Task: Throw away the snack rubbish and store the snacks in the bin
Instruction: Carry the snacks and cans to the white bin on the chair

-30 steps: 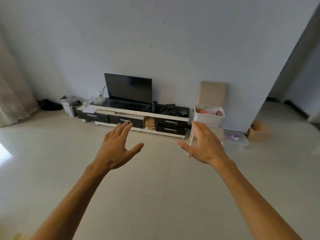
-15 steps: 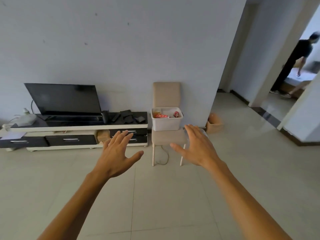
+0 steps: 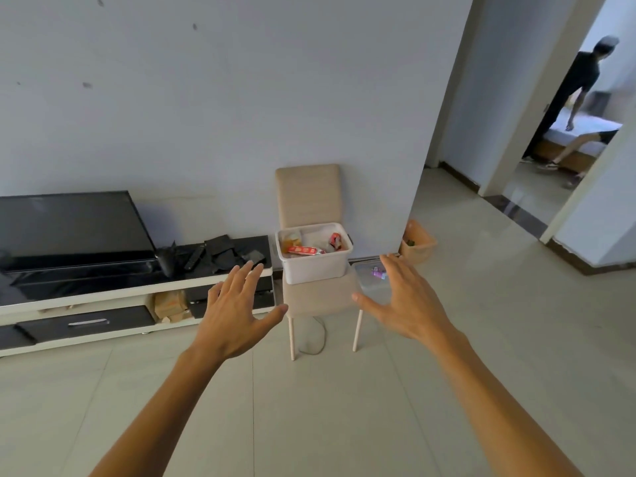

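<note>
Chair (image 3: 308,191) w/ white bin (image 3: 315,270) nearer vs earlier. L hand (image 3: 234,315), R hand (image 3: 409,304): fingers wide, empty. Labels on snacks (image 3: 303,250) unreadable.

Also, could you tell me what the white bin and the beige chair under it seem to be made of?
The white rectangular bin looks like smooth, semi-matte moulded plastic, given its thin rolled rim. The beige chair seems covered in faux leather or fabric, with horizontal ribs; its pale legs could be wood or metal.

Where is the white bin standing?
In the head view, centre: the bin stands on the chair seat, just right of the TV stand.
</note>
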The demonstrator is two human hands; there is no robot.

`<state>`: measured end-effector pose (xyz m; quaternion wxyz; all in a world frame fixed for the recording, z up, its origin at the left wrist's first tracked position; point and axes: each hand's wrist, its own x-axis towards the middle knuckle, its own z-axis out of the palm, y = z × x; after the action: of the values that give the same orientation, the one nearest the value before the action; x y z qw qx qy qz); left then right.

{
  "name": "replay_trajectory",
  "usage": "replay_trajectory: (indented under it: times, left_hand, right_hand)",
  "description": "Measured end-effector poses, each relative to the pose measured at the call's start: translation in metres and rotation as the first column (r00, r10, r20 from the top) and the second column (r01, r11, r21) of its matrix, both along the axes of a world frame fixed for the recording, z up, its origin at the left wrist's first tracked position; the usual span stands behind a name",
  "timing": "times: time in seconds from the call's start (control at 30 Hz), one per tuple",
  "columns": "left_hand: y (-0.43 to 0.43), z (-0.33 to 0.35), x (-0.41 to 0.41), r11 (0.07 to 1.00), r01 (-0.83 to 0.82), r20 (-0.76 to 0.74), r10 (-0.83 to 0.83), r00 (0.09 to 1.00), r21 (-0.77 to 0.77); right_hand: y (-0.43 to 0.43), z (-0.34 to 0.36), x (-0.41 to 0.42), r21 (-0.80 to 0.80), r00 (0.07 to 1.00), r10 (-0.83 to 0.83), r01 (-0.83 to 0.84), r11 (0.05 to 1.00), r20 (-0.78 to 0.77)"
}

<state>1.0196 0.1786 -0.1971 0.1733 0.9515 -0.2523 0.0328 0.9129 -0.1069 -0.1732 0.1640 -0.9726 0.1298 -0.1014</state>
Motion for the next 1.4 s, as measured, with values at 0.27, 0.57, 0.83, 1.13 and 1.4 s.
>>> replay_trajectory:
  times: [0.27,0.57,0.83,1.13,1.4]
  left_hand:
    - [-0.081,-0.038,0.147,0.997,-0.072,-0.066,0.072,0.995,0.015]
    - [-0.164,-0.057,0.282,0.983,-0.173,-0.177,0.180,0.968,0.052]
    - [-0.210,-0.108,0.413,0.970,-0.224,-0.259,0.240,0.935,0.091]
    - [-0.270,-0.173,0.560,0.954,-0.283,-0.364,0.299,0.882,0.098]
    - [-0.295,-0.289,0.664,0.910,-0.344,-0.421,0.413,0.808,0.232]
  right_hand:
    - [-0.091,-0.038,0.159,0.057,0.998,0.031,-0.028,0.998,-0.052]
    - [-0.173,-0.064,0.338,0.052,0.969,0.164,-0.157,0.986,-0.183]
    - [-0.204,-0.111,0.480,0.062,0.940,0.240,-0.232,0.971,-0.241]
    - [-0.212,-0.205,0.624,0.124,0.853,0.357,-0.335,0.934,-0.381]
    - [-0.201,-0.334,0.722,0.140,0.721,0.482,-0.482,0.865,-0.498]
